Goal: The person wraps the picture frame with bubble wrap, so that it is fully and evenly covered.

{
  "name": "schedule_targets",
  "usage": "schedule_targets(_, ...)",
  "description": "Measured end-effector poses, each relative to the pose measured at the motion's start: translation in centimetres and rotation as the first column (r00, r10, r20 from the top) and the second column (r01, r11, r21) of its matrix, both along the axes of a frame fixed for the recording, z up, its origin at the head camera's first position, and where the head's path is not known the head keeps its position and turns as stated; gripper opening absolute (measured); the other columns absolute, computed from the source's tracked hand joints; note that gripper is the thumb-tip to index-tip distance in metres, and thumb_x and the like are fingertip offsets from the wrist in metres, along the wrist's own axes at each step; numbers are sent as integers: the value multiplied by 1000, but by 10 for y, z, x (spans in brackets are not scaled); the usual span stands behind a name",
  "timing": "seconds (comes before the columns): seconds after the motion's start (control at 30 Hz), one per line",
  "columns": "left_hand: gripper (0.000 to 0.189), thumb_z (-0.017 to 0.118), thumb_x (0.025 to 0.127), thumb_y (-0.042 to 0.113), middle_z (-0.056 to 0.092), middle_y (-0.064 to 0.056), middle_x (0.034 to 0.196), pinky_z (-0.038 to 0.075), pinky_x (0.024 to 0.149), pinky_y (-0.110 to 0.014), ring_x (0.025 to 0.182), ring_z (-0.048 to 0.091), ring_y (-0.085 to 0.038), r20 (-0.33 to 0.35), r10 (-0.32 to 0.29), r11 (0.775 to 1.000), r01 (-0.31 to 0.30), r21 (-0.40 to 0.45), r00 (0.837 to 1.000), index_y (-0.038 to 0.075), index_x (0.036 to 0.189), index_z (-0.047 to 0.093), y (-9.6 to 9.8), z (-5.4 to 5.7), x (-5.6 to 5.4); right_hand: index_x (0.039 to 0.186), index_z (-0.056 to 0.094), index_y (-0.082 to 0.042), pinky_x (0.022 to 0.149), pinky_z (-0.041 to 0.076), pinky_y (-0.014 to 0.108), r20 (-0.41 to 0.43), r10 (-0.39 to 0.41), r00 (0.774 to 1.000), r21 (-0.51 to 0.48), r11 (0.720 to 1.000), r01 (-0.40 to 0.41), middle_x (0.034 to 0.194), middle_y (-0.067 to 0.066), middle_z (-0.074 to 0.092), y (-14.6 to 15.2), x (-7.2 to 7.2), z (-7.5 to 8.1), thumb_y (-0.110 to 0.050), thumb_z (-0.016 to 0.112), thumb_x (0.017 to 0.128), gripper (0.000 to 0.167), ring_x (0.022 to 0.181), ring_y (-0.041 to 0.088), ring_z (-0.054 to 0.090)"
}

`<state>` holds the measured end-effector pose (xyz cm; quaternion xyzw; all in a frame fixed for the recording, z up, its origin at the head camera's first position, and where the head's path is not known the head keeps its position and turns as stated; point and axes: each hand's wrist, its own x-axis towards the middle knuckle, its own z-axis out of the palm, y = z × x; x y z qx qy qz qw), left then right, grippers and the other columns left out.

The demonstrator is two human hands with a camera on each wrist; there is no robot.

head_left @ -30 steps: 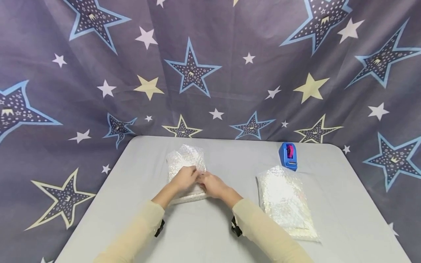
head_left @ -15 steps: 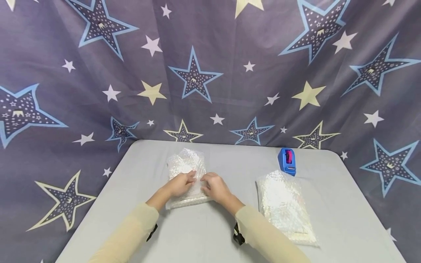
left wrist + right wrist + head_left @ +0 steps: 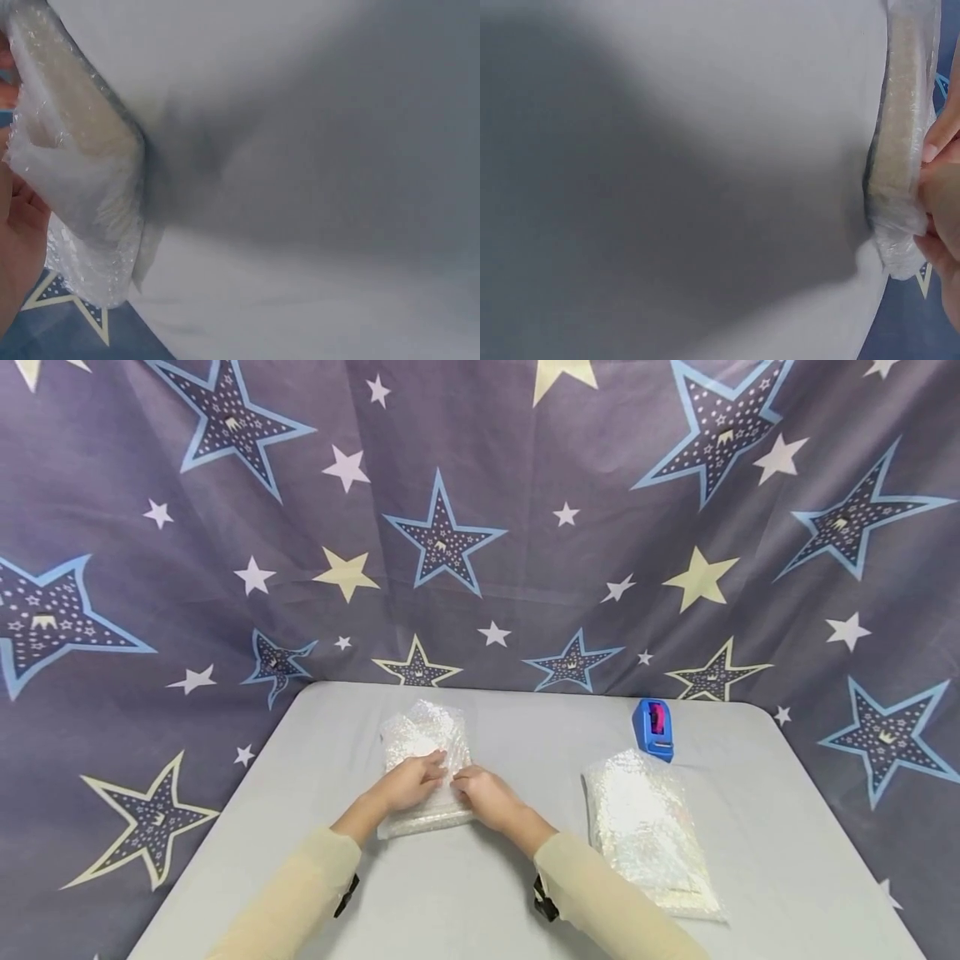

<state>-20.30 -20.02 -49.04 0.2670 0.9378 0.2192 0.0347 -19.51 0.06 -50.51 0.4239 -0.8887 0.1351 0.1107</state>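
In the head view, a flat package in clear bubble wrap (image 3: 423, 735) lies on the left half of the table. My left hand (image 3: 408, 782) rests on top of it with extended fingers, holding the wrap down. From the right, my right hand (image 3: 489, 795) has its fingers curled at the package's right side, with thumb and fingertips pinching the wrap. Crinkled folded wrap (image 3: 86, 187) shows at the package's end in the left wrist view. A beige layer shows through the front side of the package (image 3: 901, 127) in the right wrist view. The fingers hide part of the top.
A second bubble-wrapped package (image 3: 645, 827) lies on the right of the grey-white table (image 3: 525, 727). Behind it stands a blue tape dispenser (image 3: 652, 729) with a pink core. A star-patterned curtain (image 3: 480, 527) hangs behind the table's far edge.
The hands were together over the package, then moved slightly apart. My right fingers have come down onto the wrap again, while my left hand stays on it. The head view has tilted slightly.
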Motion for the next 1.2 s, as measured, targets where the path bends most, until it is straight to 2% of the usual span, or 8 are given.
schedule_targets(0.13, 31, 59, 93, 11, 50, -20, 143, 41, 112, -48, 135, 47, -37, -57, 73, 996, -76, -52, 996, -1, 121, 64, 6, 2, 7, 98, 73, -9, 95, 55, 25, -12, -25, 1000, 44, 999, 25, 105, 3, 74, -3, -2, 5, -4, 66, 86, 15, 103, 18, 68)
schedule_targets(0.23, 31, 60, 93, 11, 55, -21, 139, 45, 109, -45, 132, 51, -35, -134, 105, 988, -118, -99, 985, -2, 121, 63, 13, 3, 20, 98, 74, -9, 93, 56, 24, -11, -31, 999, 41, 999, 32, 103, 3, 74, -3, -2, 6, -5, 66, 87, 14, 101, 17, 68)
schedule_targets(0.3, 32, 60, 92, 11, 58, -22, 134, 48, 107, -44, 128, 54, -35, -162, 106, 986, -125, -111, 981, -4, 121, 63, 18, 2, 31, 98, 74, -9, 92, 56, 24, -4, -24, 1000, 27, 999, 24, 103, 3, 74, -1, -2, 5, -5, 66, 87, 14, 100, 17, 68)
schedule_targets(0.4, 36, 57, 95, 16, 58, -22, 134, 48, 106, -45, 128, 54, -36, -152, 101, 985, -121, -126, 983, -5, 123, 61, 23, -1, 46, 100, 74, -6, 94, 56, 27, 28, -15, 1000, -12, 1000, 16, 104, 5, 74, 2, -2, 2, -4, 66, 86, 16, 101, 19, 69)
schedule_targets(0.5, 42, 53, 98, 22, 54, -21, 139, 43, 111, -46, 133, 49, -35, -117, 103, 984, -119, -132, 988, -5, 129, 56, 26, -4, 53, 102, 73, -4, 97, 55, 29, 52, -24, 998, -49, 998, 27, 106, 7, 74, 4, -3, -1, -3, 66, 86, 18, 104, 21, 68)
schedule_targets(0.8, 49, 49, 100, 30, 48, -17, 146, 35, 117, -48, 139, 42, -33, -86, 80, 990, -89, -112, 993, -2, 137, 50, 14, -12, 56, 104, 73, -5, 100, 53, 29, 121, -42, 992, -63, 997, 50, 111, 6, 73, 3, 1, -2, -4, 63, 89, 18, 109, 21, 67)
schedule_targets(1.03, 64, 55, 94, 45, 48, -15, 146, 37, 116, -48, 139, 43, -31, -144, 44, 990, -63, -127, 989, 0, 139, 48, 6, -19, 59, 104, 74, -6, 101, 53, 30, 115, -30, 993, -81, 996, 39, 111, 7, 73, 1, 5, -2, -4, 64, 89, 18, 109, 21, 67)
schedule_targets(1.2, 66, 58, 92, 46, 49, -19, 144, 39, 114, -49, 136, 46, -35, -176, 21, 994, -40, -106, 984, -1, 137, 50, 6, -19, 59, 104, 74, -7, 102, 53, 32, 146, -32, 989, -107, 993, 48, 112, 8, 73, 3, 4, 0, -2, 65, 87, 20, 110, 22, 67)
